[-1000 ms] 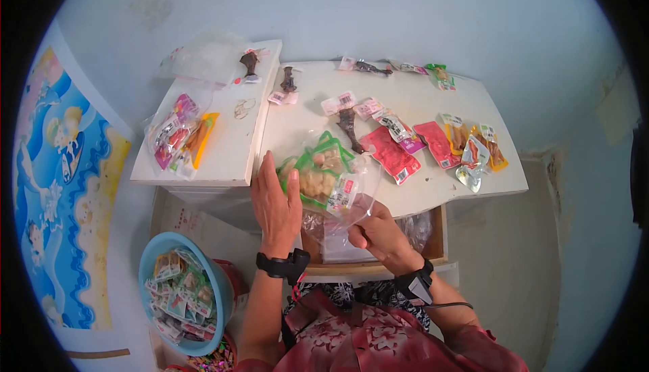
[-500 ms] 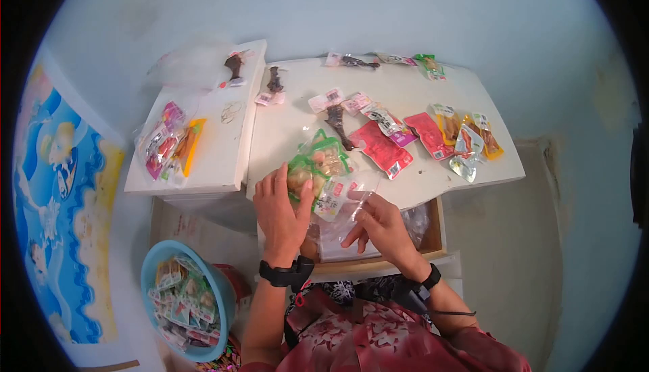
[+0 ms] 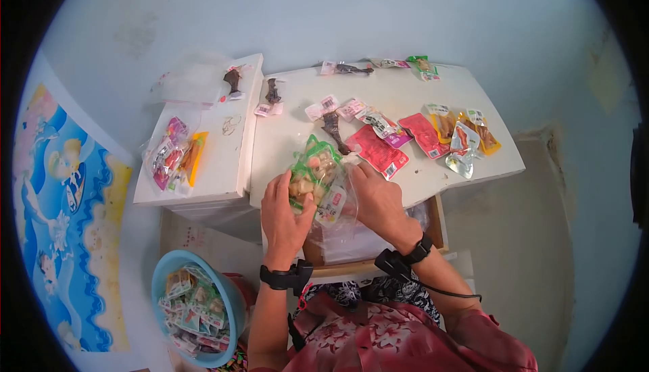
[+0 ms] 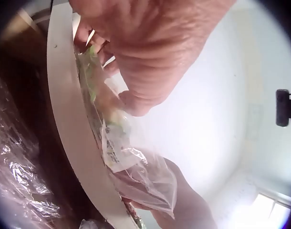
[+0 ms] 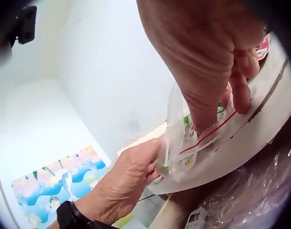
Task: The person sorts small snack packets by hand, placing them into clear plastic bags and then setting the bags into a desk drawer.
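Note:
A clear plastic bag (image 3: 348,215) with green-edged snack packets (image 3: 316,169) inside lies at the front of the white table. My left hand (image 3: 285,222) holds its left side, thumb over the packets and fingers round the edge. At the right side of the bag my right hand (image 3: 380,200) grips the plastic by its mouth. A red zip line (image 5: 210,136) runs along that mouth in the right wrist view, right beside the thumb. The right fingertips are partly hidden in the head view.
Beyond the hands lie a dark drumstick packet (image 3: 332,129), red packets (image 3: 375,152) and yellow-edged packets (image 3: 481,132). A filled bag (image 3: 172,156) sits on the left cabinet. Below are an open drawer (image 3: 345,247) and a blue basin (image 3: 162,270) full of packets.
My right hand has moved forward from the bag's near corner to its right side and now grips the plastic there. The left hand stays on the bag's left side.

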A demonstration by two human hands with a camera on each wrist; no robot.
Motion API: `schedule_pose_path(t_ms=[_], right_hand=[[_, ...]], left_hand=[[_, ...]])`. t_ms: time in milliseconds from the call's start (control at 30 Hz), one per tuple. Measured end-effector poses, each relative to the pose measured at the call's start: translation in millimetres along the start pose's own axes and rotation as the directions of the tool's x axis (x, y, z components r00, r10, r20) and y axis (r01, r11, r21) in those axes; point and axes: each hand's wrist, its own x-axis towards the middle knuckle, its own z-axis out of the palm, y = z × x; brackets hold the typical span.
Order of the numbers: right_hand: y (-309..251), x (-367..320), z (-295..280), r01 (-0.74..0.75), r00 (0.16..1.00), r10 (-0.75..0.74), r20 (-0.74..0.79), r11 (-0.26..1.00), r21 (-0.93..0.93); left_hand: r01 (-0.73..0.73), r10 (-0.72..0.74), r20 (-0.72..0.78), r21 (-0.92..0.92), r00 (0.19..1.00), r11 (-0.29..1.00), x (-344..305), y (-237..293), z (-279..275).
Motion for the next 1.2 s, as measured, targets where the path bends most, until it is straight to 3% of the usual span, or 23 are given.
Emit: schedule_pose_path(t_ms=[133, 267, 367, 467, 667, 767, 867, 967, 1067, 1200], right_hand=[[13.7, 4.6, 17.9, -0.006, 0.999, 0.001, -0.049, 0.995, -0.103], [23.1, 9.2, 26.3, 0.073, 0.99, -0.081, -0.116, 0.995, -0.072], [31.9, 13.3, 28.8, 0.085, 0.968, -0.1, -0.229, 0.993, -0.076], [35.4, 19.0, 22.5, 0.048, 0.966, -0.082, -0.246, 0.989, -0.143], [48.5, 26.8, 24.5, 0.0, 0.978, -0.011, -0.21, 0.999, -0.048], [43.9, 29.6, 6.8, -0.078, 0.995, 0.085, -0.054, 0.99, 0.115], [37.1, 30.1, -2.0, -0.065, 0.998, 0.066, -0.001, 0.986, 0.157], [38.9, 27.9, 2.8, 0.05, 0.991, -0.05, -0.125, 0.999, 0.001], [48.5, 28.9, 13.5, 0.084, 0.989, -0.088, -0.119, 0.996, -0.034], [54.7, 39.8, 32.4, 0.005, 0.992, 0.011, -0.127, 0.992, 0.128]], left_hand=[[0.026, -0.025, 0.024, -0.046, 0.999, 0.999, 2.2, 3.3, -0.9], [0.087, -0.084, 0.043, -0.059, 0.996, 0.994, 6.2, 6.6, -5.3], [0.083, -0.083, 0.039, 0.01, 0.996, 0.997, 9.1, 7.1, -3.7], [0.077, -0.078, 0.018, 0.059, 0.997, 0.995, 9.6, 8.3, 1.8], [0.034, -0.033, 0.064, -0.001, 0.997, 0.999, 9.6, 2.3, -0.5], [0.135, -0.11, 0.169, -0.143, 0.98, 0.98, 13.6, -6.4, -6.5], [0.036, -0.02, 0.087, -0.182, 0.996, 0.983, 20.1, -4.3, -8.8], [0.031, -0.013, 0.113, -0.161, 0.994, 0.986, 35.9, 9.1, -12.6], [0.133, -0.084, 0.222, -0.219, 0.972, 0.967, 46.0, 10.7, -0.9], [-0.05, 0.059, 0.191, -0.052, 0.98, 0.997, 46.1, -6.5, 12.6]])
